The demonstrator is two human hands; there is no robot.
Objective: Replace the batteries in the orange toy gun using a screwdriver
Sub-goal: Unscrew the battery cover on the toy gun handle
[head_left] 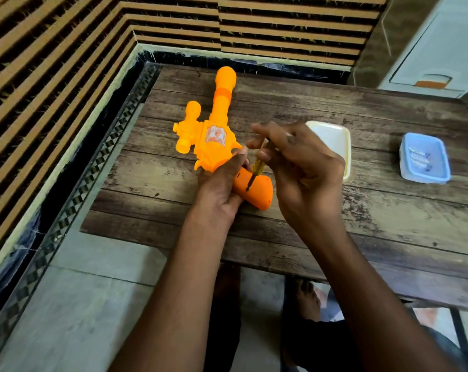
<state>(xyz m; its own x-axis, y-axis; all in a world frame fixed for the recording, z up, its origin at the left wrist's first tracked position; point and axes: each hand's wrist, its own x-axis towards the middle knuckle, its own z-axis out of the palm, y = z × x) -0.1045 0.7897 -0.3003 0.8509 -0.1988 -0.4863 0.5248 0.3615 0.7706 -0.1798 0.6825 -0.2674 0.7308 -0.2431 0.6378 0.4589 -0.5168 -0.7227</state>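
Note:
The orange toy gun [215, 122] lies on the wooden table [362, 210], barrel pointing away from me, grip toward me. My left hand [222, 181] grips the gun where the body meets the grip. My right hand [300, 167] pinches a small yellow-handled screwdriver [257, 167] between thumb and fingers. The screwdriver's dark tip touches the upper face of the orange grip [257, 191]. Most of the screwdriver's handle is hidden behind my fingers.
A white tray [335, 138] sits just behind my right hand. A light blue container [423, 157] holding batteries stands at the right of the table. The table's left edge borders a tiled floor and a striped wall. My feet show under the table's front edge.

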